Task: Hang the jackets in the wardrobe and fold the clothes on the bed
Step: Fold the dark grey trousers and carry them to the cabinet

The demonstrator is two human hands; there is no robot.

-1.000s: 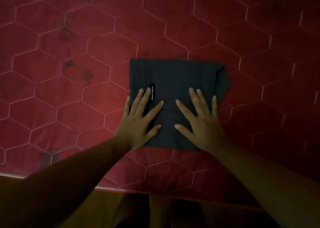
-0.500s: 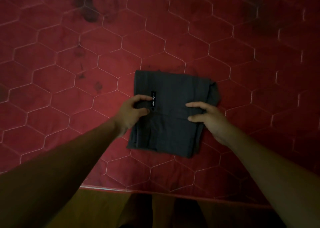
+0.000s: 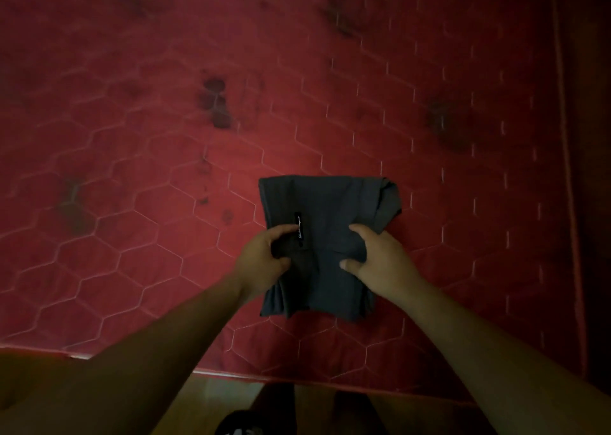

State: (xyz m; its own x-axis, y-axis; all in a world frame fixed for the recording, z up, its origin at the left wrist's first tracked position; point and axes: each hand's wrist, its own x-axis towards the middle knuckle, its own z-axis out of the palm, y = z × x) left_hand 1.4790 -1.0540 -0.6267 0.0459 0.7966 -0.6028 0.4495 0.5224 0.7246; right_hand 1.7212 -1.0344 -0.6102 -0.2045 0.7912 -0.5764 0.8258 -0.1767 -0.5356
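A dark grey folded garment (image 3: pixel 325 203) with a small black label lies on the red quilted mattress (image 3: pixel 165 157), near its front edge. My left hand (image 3: pixel 264 259) grips the garment's left side, thumb and fingers curled round the fabric beside the label. My right hand (image 3: pixel 380 262) grips its right side, fingers tucked under and thumb on top. The near half of the garment bunches and sags between my hands. No jacket or wardrobe is in view.
The mattress's front edge (image 3: pixel 297 376) runs across the bottom, with a wooden floor (image 3: pixel 211 401) below it. Its right edge (image 3: pixel 562 170) runs down the far right. Dark stains (image 3: pixel 215 104) mark the mattress surface behind the garment.
A second ago both hands lay flat on the garment. Since then they have curled round its left and right sides, and the near part has bunched up. The view has tilted upward.
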